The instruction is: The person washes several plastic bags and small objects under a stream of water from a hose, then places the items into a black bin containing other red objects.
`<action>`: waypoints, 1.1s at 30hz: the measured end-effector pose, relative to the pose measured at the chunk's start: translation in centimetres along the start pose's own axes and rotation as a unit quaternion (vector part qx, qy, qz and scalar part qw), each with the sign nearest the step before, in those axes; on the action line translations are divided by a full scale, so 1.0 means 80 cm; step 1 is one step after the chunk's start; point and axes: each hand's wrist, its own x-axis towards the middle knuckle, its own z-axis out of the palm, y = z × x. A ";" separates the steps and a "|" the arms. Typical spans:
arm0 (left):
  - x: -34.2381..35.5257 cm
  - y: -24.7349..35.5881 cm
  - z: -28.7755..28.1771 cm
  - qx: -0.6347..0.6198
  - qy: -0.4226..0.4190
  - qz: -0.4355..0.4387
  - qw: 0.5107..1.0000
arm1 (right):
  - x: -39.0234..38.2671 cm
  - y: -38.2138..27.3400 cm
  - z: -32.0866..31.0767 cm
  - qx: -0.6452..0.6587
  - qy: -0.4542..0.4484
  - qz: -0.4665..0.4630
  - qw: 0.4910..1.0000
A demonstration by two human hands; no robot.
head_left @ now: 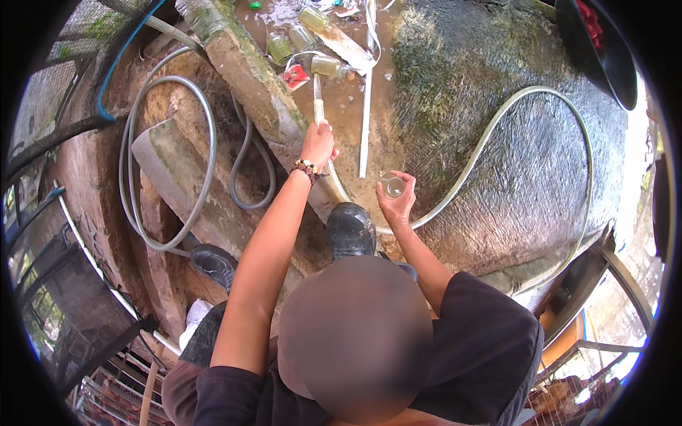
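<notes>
My left hand, with a beaded bracelet at the wrist, is closed on a pale hose whose upper end points at glass jars lying in shallow brownish water. My right hand holds a small clear glass jar with its fingers around it, to the right of the hose. A long white strip or pipe lies between and above my hands. Beside the jars are a red-and-white scrap and other litter. A black boot is just below my left hand.
Coiled hose hangs over rough stone ledges on the left. More hose loops across the wet, algae-stained concrete slope. A dark bowl with red items is at the upper right. Mesh and railings line the left rim.
</notes>
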 end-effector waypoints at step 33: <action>-0.005 0.002 -0.007 0.041 0.057 0.035 0.997 | 0.292 -0.161 0.210 -0.392 -0.404 -0.201 0.802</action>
